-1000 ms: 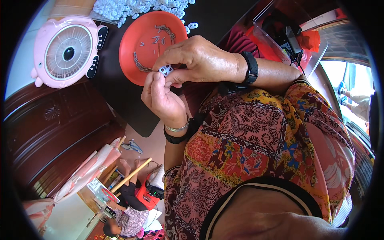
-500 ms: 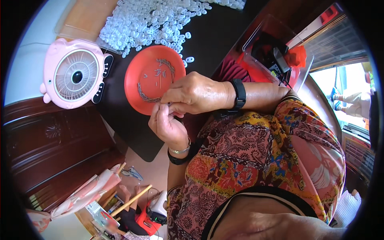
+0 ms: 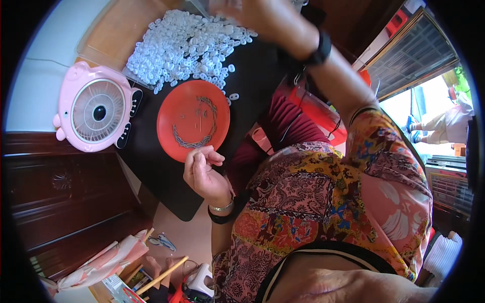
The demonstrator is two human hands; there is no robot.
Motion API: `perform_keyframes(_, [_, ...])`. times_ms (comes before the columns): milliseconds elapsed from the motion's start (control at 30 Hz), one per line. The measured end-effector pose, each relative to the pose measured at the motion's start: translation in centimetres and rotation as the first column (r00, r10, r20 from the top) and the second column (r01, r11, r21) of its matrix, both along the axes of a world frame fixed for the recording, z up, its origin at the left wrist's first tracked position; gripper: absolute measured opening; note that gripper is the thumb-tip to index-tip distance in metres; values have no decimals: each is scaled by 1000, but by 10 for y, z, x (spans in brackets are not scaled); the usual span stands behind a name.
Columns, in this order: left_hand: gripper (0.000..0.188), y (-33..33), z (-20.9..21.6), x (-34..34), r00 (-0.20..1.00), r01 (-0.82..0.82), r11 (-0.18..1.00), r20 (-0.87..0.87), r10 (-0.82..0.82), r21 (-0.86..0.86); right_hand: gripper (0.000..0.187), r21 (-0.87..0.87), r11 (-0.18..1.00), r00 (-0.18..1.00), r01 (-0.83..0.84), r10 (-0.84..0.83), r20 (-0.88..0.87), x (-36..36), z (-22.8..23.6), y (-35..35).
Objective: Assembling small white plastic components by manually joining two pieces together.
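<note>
My left hand (image 3: 204, 174) is just off the near rim of a round red plate (image 3: 169, 131). Its fingers are curled in against the thumb, and anything between them is too small or hidden to see. Small grey metal pieces (image 3: 211, 131) lie in a curved, chain-like line inside the plate, with a few loose thin bits in the middle. Smeared by motion, my right hand (image 3: 262, 20) reaches far forward beside a heap of small white oval pieces with holes (image 3: 187, 45). Its fingers are too blurred to read.
A pink animal-shaped fan (image 3: 93, 108) stands left of the plate on the dark table (image 3: 172, 187). Dark wooden furniture (image 3: 65, 187) is at the left. A few white pieces lie loose beside the plate. A person's legs (image 3: 439, 126) show in the doorway at right.
My right hand has left my left hand and swung far forward to the right of the white heap. My left hand stays near the plate's near rim. The view has shifted slightly.
</note>
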State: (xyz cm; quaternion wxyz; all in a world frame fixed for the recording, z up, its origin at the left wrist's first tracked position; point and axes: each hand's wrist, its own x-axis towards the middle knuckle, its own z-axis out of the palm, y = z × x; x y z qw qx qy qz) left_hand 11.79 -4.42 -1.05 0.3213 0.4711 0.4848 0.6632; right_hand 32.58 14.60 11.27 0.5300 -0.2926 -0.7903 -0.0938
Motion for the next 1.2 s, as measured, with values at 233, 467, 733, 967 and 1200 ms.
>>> perform_keyframes(233, [28, 4, -5, -2, 998, -41, 998, 40, 43, -42, 27, 62, 997, 994, -44, 37, 100, 19, 13, 35])
perform_keyframes(467, [29, 4, -5, -5, 1000, 24, 997, 16, -23, -79, 26, -588, 808, 880, -26, 297, 370, -14, -108, 54])
perform_keyframes(733, [28, 1, -5, -4, 998, 54, 992, 32, -51, -112, 26, -532, 838, 821, 123, 215, 529, -34, -124, 54])
perform_keyframes(967, [27, 2, -6, -6, 995, 74, 989, 77, -64, -131, 20, -535, 845, 856, 10, 269, 441, -33, -127, 60])
perform_keyframes(1200, [25, 1, -5, -5, 990, 68, 991, 129, -53, -117, 19, -369, 929, 887, 9, 163, 432, -33, -123, 72])
